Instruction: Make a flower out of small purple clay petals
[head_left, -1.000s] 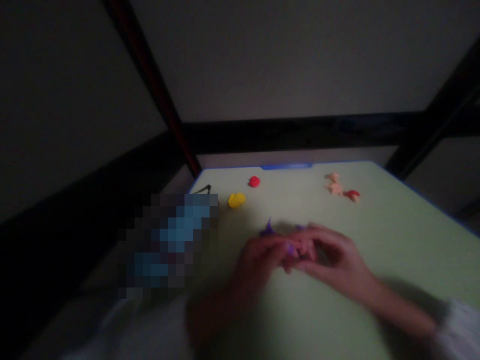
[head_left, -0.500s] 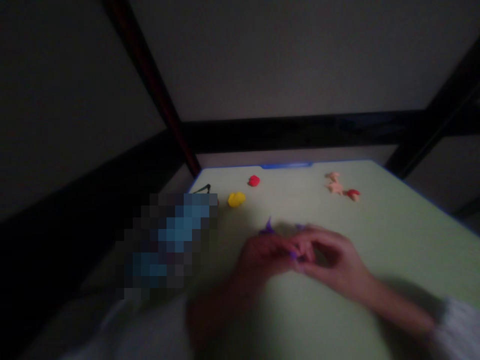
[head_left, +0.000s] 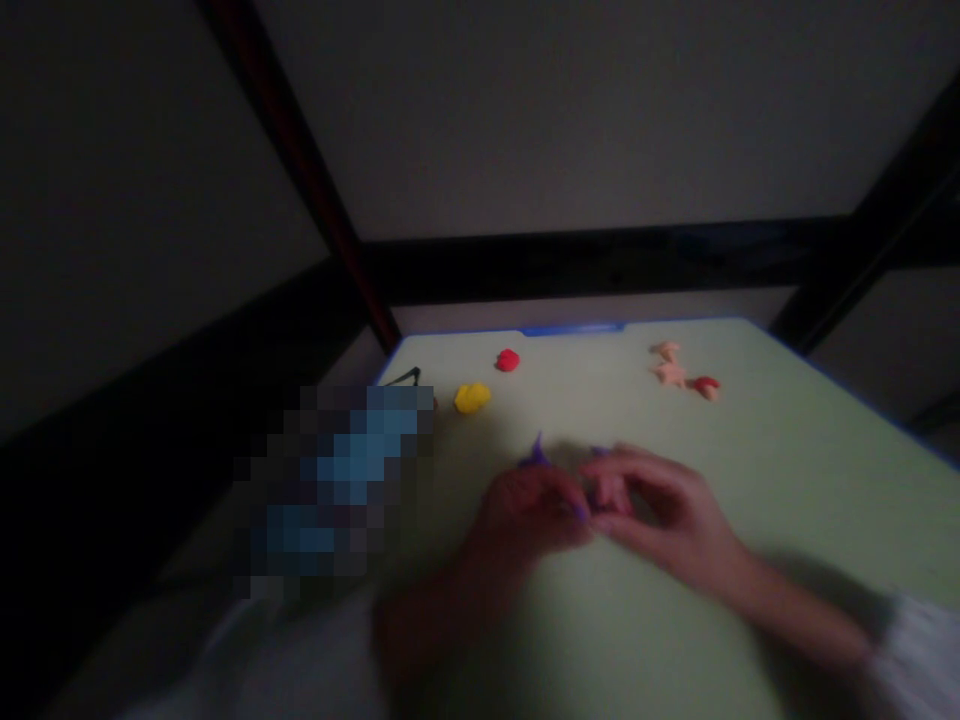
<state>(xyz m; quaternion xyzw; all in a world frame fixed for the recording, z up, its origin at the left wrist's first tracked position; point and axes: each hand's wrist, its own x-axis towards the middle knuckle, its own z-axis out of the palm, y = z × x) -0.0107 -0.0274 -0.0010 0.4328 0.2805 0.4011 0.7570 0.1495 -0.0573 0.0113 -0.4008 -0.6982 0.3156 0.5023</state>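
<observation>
Two bare hands meet over a pale, smooth tabletop [head_left: 795, 440], working small purple material.
A lumpy yellow blob [head_left: 472, 398] and rounded red lump [head_left: 508, 360] lie beyond the left hand [head_left: 525, 512], its fingertips pinching a purple bit [head_left: 579, 512]; a pointed purple piece [head_left: 538, 453] sits partly behind. The right hand [head_left: 675, 512] curls beside it, grip unclear; peach star-like pieces [head_left: 670, 374] lie beyond.

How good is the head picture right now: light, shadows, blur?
Head view: dim overall, walls nearly black; the tabletop brighter, shadowed around the left hand; both it and the right hand soft; a pixelated patch hides detail.
</observation>
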